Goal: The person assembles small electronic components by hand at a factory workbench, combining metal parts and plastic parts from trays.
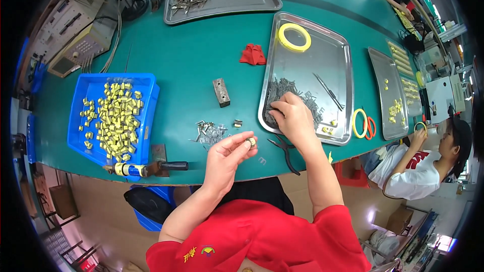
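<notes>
Between the thumb and fingers of my left hand (pixel 224 163) is a small yellow-taped coil part (pixel 251 142), held over the table's front. My right hand (pixel 296 119) is bent down into a heap of small dark grey pieces (pixel 282 89) in the near left corner of a metal tray (pixel 340 45). Its fingertips are drawn together there; what they grip is hidden. Below that hand lie black-handled pliers (pixel 287 156). Loose clear and silvery bits (pixel 209 133) are scattered left of my left hand, with a small metallic part (pixel 238 123) beside them.
At left a blue bin (pixel 155 95) holds many yellow-taped parts, with a clamp-like tool (pixel 174 165) before it. A metal block (pixel 221 92) and red cloth (pixel 252 54) lie mid-table. The tray holds a yellow tape roll (pixel 294 38) and tweezers (pixel 328 91). Scissors (pixel 370 128) lie right; a co-worker (pixel 413 171) sits beyond.
</notes>
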`<action>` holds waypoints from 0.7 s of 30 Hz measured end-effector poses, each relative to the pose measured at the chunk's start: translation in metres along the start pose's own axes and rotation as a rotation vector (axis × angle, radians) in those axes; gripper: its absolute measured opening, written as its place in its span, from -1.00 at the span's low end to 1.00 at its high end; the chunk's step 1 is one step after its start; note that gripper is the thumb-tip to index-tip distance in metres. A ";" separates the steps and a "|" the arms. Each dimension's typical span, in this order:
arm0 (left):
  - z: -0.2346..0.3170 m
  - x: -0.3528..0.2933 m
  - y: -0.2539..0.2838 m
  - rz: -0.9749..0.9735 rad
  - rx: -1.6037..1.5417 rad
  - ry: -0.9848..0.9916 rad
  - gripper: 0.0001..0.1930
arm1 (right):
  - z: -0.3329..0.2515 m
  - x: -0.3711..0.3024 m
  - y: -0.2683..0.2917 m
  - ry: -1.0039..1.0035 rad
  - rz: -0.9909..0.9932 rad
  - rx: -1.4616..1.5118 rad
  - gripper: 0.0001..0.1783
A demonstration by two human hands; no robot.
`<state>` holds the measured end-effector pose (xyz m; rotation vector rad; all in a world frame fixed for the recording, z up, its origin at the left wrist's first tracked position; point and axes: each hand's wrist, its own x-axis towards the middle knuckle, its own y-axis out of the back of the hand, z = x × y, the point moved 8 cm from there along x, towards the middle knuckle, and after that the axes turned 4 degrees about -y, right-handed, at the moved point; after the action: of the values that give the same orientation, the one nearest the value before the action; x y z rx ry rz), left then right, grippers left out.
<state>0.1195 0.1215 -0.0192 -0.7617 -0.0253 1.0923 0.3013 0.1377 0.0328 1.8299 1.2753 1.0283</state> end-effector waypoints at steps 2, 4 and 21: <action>0.002 0.001 -0.002 -0.006 -0.013 0.008 -0.72 | -0.003 -0.002 -0.001 0.019 0.013 -0.008 -0.80; 0.003 0.003 -0.004 -0.013 -0.026 0.014 -0.72 | -0.009 -0.006 0.006 0.089 0.115 0.006 -0.84; 0.001 0.012 -0.018 -0.037 -0.065 -0.050 -0.66 | 0.030 -0.029 -0.004 -0.519 0.093 1.095 -0.89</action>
<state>0.1386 0.1274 -0.0124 -0.7899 -0.1171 1.0793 0.3198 0.1088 0.0089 2.6935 1.5282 -0.2609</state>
